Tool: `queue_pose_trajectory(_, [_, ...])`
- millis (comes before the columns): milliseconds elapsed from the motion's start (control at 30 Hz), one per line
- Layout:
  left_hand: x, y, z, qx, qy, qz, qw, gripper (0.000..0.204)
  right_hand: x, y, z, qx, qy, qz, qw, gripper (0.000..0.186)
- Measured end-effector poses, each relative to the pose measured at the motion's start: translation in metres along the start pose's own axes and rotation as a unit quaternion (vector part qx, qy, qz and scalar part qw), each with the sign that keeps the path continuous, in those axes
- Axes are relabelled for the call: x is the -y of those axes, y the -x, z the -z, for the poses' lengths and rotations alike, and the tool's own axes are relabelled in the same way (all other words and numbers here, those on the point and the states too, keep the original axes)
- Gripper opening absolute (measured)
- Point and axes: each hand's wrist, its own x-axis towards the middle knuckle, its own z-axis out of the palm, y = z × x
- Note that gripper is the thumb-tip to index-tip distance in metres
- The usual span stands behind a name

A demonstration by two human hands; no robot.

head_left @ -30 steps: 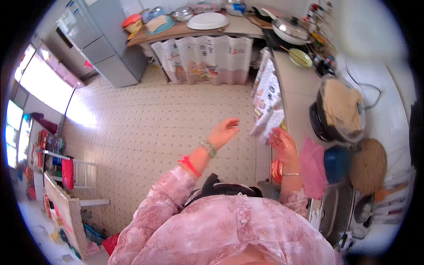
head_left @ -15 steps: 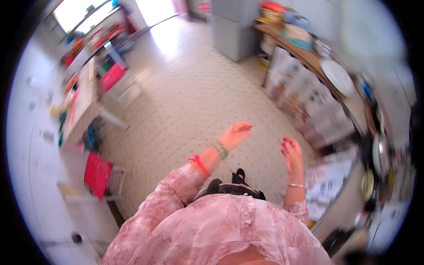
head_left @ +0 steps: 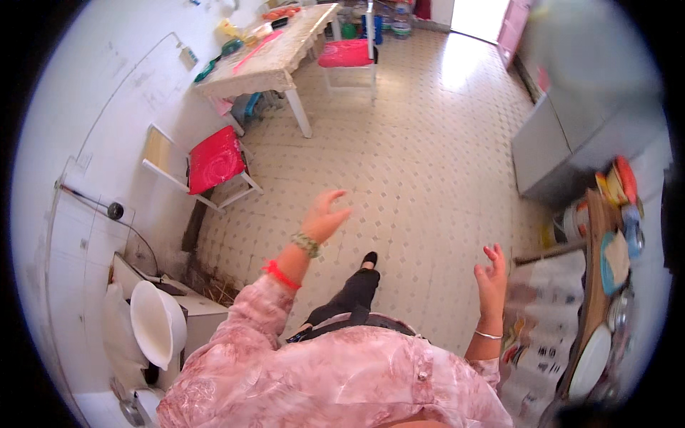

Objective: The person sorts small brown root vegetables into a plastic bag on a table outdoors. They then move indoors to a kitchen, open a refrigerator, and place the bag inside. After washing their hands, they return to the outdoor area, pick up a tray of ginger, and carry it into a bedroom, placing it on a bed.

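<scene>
My left hand [head_left: 326, 217] is held out over the tiled floor, its fingers apart and nothing in them. On that wrist are a green beaded bracelet [head_left: 305, 244] and a red cord [head_left: 281, 274]. My right hand [head_left: 491, 279] is raised on the right with bent, parted fingers, and it too holds nothing. A thin silver bangle [head_left: 489, 334] circles the right wrist. Neither hand touches anything. Nearest to the right hand is a printed curtain [head_left: 546, 314] under a wooden counter. Below the hands, one leg in dark trousers steps forward in a black shoe [head_left: 369, 259].
A chair with a red cushion [head_left: 216, 161] stands at the left, near a cloth-covered table [head_left: 275, 64] and a second red-cushioned chair [head_left: 347, 53]. A white basin [head_left: 158, 324] is at the lower left. A grey fridge [head_left: 546, 146] and a wooden counter [head_left: 594, 250] line the right.
My view has turned to the right and moved forward: the table and chairs now sit nearer the middle, and the basin has come into view. Both hands remain empty.
</scene>
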Motion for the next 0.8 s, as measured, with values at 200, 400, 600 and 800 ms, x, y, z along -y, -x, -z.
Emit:
queue_pose_trajectory(200, [0.023,-0.077,0.042,-0.139,0.123,0.106,0.977,0.043,-0.02,-0.143,-0.022,0.071,-0.176,-0.085,0.978,0.042])
queue_pose_trajectory(400, [-0.029,-0.241,-0.018,-0.065,0.174,0.026,0.982,0.044,0.001,-0.284,-0.014,0.005,-0.295,-0.08,0.952,0.045])
queue_pose_trajectory(600, [-0.148,-0.416,-0.113,0.025,0.208,-0.103,0.972,0.046,0.001,-0.415,0.026,-0.012,-0.403,-0.092,0.911,0.046])
queue_pose_trajectory(800, [-0.186,-0.521,-0.17,0.008,0.246,-0.085,0.965,0.045,-0.028,-0.58,0.088,0.021,-0.498,-0.093,0.862,0.044])
